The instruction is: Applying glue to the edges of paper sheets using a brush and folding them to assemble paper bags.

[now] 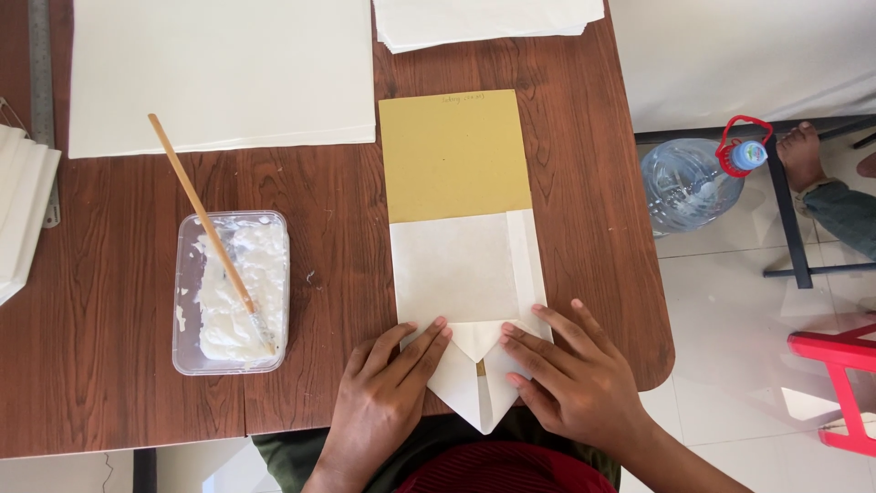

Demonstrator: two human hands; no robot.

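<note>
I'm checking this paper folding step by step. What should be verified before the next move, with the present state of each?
1. Left hand pressing the white folded paper: ok.
2. Right hand pressing the same paper: ok.
3. Flaps meet in a point at the near end: ok.
4. Mustard-yellow card template lies inside the paper: ok.
5. Clear plastic tub of white paste with wooden-handled brush resting in it: ok.
6. Paste on the flaps: cannot tell.

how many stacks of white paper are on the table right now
3. One large stack lies at the table's top left, another at the top edge, cut off by the frame, and a third at the left edge, only partly in view.
</note>
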